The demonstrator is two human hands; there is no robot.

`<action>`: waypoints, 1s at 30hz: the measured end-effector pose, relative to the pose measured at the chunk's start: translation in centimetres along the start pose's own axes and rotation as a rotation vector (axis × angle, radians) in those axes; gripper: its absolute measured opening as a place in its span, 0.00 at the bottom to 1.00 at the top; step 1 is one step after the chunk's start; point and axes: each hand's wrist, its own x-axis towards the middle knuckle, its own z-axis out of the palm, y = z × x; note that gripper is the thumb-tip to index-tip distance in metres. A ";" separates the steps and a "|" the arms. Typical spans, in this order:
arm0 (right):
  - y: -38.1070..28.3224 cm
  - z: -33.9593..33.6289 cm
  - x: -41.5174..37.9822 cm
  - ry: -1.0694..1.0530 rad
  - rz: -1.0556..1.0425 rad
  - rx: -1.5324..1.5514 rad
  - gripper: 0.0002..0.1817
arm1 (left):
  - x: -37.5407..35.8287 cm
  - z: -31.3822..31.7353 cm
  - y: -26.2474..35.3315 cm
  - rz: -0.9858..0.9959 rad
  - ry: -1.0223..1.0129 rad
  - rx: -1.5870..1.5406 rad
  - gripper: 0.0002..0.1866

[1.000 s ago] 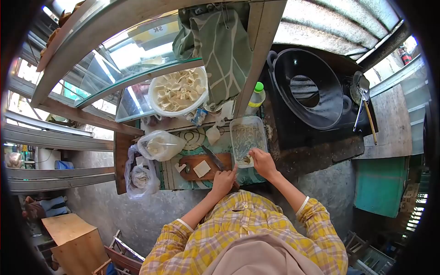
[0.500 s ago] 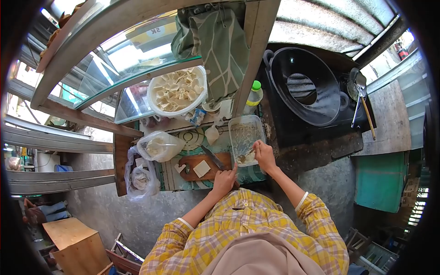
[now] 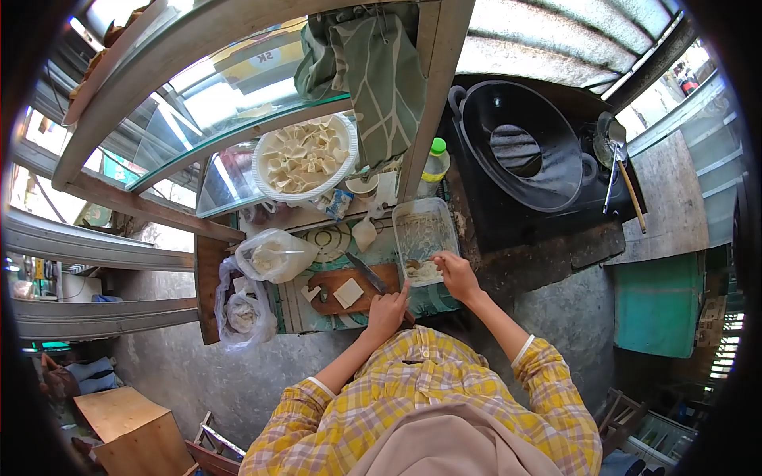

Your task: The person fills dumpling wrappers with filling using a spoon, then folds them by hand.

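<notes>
A clear plastic container (image 3: 428,208) with pale, mashed-looking filling sits on the counter in front of me. My right hand (image 3: 456,275) is closed around a spoon (image 3: 423,263), whose head dips into the filling near the container's front. At the near left corner, my left hand (image 3: 386,312) grips the rim, one digit stretched along it and the other fingers curled. Under that hand passes a knife (image 3: 367,272), its blade lying across a wooden cutting board (image 3: 324,300). On the board rests a small stack of square, pale wrappers (image 3: 348,293), with a torn scrap (image 3: 310,293) to its left.
A white basket (image 3: 261,179) of folded dumplings stands behind, by the glass case. Plastic bags (image 3: 277,254) lie at the left. A green-capped bottle (image 3: 436,168) stands near the large black wok (image 3: 520,151) on the stove. Beyond it are long-handled utensils (image 3: 625,178).
My right hand has shifted slightly down and left with the spoon inside the container. My left hand stays put. The view has moved a little.
</notes>
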 end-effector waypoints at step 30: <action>0.0 -2.7 -5.4 0.634 0.576 1.044 0.17 | 1.4 -0.6 -0.7 -0.589 0.152 -1.114 0.21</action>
